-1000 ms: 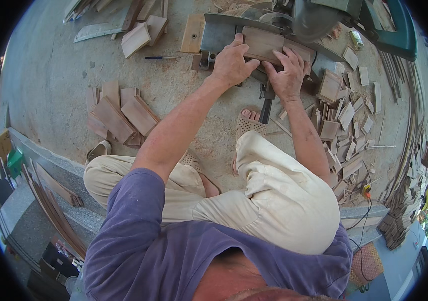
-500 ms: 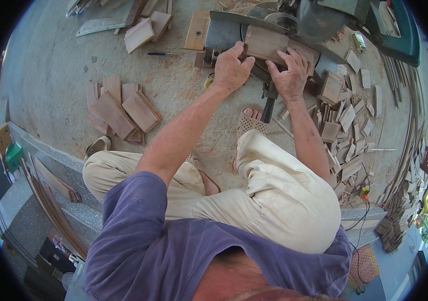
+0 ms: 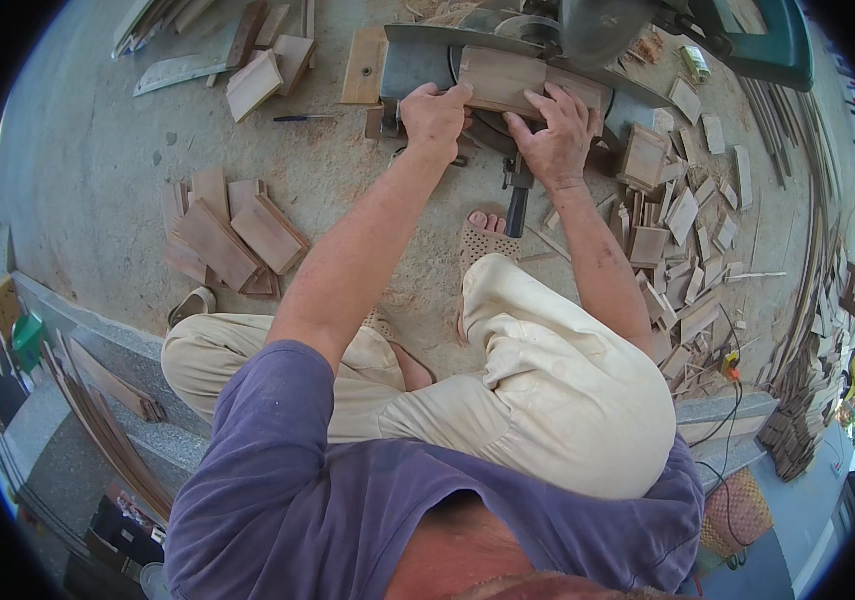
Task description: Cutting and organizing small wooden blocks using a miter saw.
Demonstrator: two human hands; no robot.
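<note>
A flat wooden board (image 3: 500, 78) lies on the grey metal bed (image 3: 407, 62) of a mitre saw, against its fence, with a second wood piece (image 3: 577, 93) at its right. The saw's blade guard and green housing (image 3: 762, 55) hang above to the right. My left hand (image 3: 435, 125) grips the board's near left corner with curled fingers. My right hand (image 3: 557, 140) grips the near edge toward its right, fingertips on top and thumb in front. A black handle (image 3: 516, 210) projects below the saw beside my sandalled foot (image 3: 487, 240).
Stacked boards (image 3: 232, 235) lie left on the dusty floor, with more pieces (image 3: 272, 75) farther back. Scattered offcuts (image 3: 672, 230) and long strips (image 3: 787, 140) lie right. A cable with an orange connector (image 3: 732, 368) runs at lower right. A stone step (image 3: 127, 340) borders the left.
My left hand's fingers have curled closer around the board's corner. Saw, board and hands sit slightly farther left in the view; the board stays on the saw bed.
</note>
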